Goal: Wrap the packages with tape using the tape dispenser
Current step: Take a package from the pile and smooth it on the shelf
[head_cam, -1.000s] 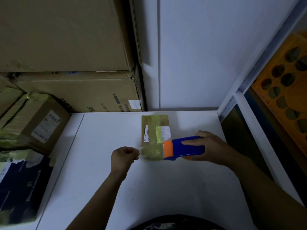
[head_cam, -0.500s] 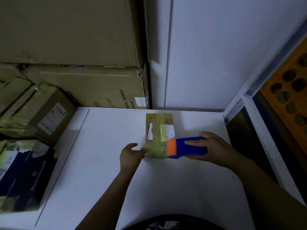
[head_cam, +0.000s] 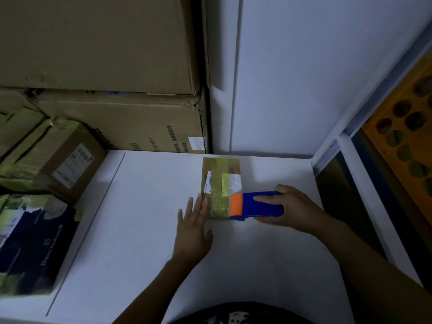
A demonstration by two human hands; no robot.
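Note:
A small flat cardboard package [head_cam: 221,181] with a white label and strips of yellowish tape lies on the white table [head_cam: 145,230]. My right hand [head_cam: 292,210] grips a blue tape dispenser [head_cam: 257,205] whose orange front end sits at the package's near right corner. My left hand [head_cam: 194,226] lies flat with straight fingers on the table, and its fingertips touch the package's near left edge over the tape.
Large cardboard boxes [head_cam: 105,66] are stacked at the back left. A taped brown box [head_cam: 58,157] and a dark printed box [head_cam: 30,242] stand at the table's left edge. On the right are a white wall, a white frame and an orange crate [head_cam: 406,136].
My left hand has gone from a closed pinch beside the package to flat, spread fingers against its near left edge. The dispenser has stayed at the package's near right corner.

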